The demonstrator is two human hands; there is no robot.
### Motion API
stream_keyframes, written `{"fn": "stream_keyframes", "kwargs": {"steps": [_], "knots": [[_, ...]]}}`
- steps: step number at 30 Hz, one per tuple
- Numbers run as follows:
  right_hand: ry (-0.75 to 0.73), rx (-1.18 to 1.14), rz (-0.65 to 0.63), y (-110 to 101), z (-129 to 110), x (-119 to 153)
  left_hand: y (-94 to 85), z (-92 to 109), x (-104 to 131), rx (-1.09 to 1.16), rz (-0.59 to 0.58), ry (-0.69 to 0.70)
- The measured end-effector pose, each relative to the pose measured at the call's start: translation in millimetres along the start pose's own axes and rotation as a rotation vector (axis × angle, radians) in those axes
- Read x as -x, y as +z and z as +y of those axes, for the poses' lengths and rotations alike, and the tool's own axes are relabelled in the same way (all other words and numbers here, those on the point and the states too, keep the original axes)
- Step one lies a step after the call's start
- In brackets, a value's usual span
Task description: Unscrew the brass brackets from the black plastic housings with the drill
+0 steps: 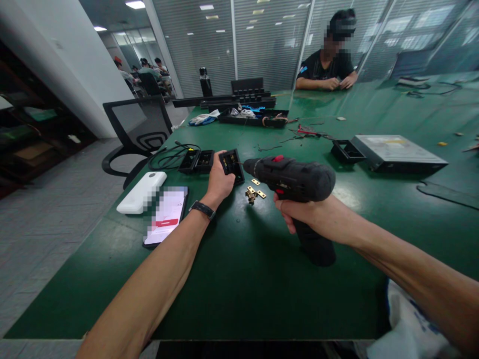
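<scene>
My right hand [312, 215] is wrapped round the grip of a black cordless drill [294, 177] with red switches. The drill lies nearly level, its bit pointing left. Just left of the bit, my left hand [221, 178] grips a small black box [232, 162], tilted up with its open side toward the drill. Brass-coloured parts show inside that box; whether the bit touches one I cannot tell. Below the chuck, several small brass plates [261, 194] with holes lie loose on the green table, beside a little heap of brass-coloured pieces [251, 195].
Two more black boxes [197, 160] stand left of my left hand, near a coiled black cable [164, 155]. A phone [168, 214] and a white power bank [142, 193] lie nearer. To the right are a black box [347, 151] and a metal-cased unit [398, 152]. A person [327, 65] sits opposite.
</scene>
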State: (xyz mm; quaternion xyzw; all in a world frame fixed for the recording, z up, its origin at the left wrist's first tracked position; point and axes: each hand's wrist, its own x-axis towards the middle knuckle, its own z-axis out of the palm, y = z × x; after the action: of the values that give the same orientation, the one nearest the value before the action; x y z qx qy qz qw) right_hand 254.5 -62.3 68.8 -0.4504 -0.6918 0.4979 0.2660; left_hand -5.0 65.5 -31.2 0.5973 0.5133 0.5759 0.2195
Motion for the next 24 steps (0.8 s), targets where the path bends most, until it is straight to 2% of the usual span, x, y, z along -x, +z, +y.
{"fn": "stream_keyframes", "kwargs": {"steps": [9, 17, 24], "knots": [[-0.025, -0.017, -0.006, 0.1, -0.4, -0.8, -0.1, -2.1, -0.6, 0.018, 0.006, -0.003], [-0.005, -0.020, 0.014, 1.5, 2.0, -0.8, -1.1, 6.6, 1.7, -0.002, -0.001, -0.015], [-0.004, -0.001, -0.003, 0.5, -1.0, 0.2, -0.6, 1.1, 0.3, 0.012, 0.003, -0.012]]}}
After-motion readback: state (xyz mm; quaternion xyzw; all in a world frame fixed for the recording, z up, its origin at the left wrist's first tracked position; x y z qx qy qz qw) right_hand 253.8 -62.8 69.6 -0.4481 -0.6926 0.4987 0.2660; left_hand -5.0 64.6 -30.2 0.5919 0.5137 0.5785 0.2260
